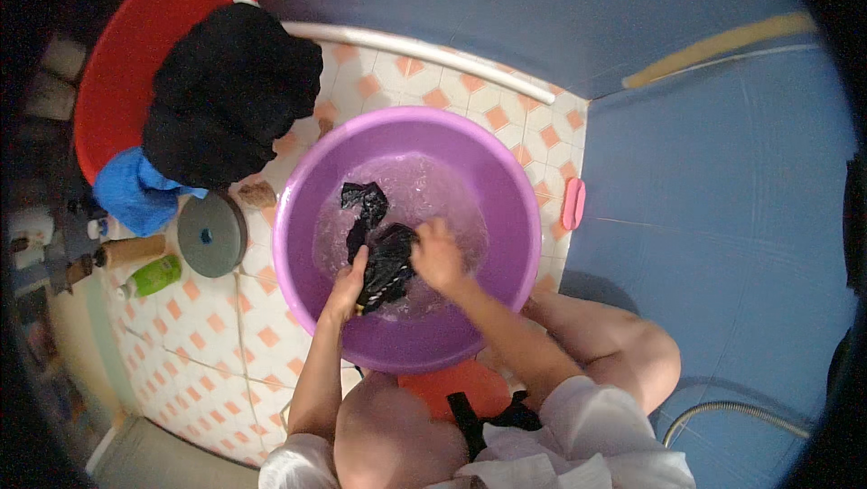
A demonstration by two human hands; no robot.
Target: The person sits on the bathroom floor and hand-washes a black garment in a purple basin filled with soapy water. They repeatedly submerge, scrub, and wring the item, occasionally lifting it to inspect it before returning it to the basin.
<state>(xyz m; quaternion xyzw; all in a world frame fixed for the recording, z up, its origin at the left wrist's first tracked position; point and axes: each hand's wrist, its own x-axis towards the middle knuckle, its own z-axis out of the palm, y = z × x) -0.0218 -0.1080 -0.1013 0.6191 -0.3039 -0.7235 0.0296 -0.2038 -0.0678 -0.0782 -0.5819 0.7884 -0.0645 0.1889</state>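
A wet black garment (387,265) lies bunched in shallow, sudsy water (433,194) inside a large purple basin (515,184). My left hand (349,286) grips its left side, thumb on top. At the garment's right edge, my right hand (439,255) has its fingers curled against the fabric; motion blur softens them. A loose twisted end of the black cloth (366,201) trails away toward the basin's far left.
A red tub (115,89) at upper left carries black clothes (230,96) and a blue cloth (142,191). Nearby are a grey disc (210,235), a green bottle (154,277) and a brown bottle (132,252). A pink brush (574,204) lies by the blue wall (691,231); a white pipe (420,52) runs behind.
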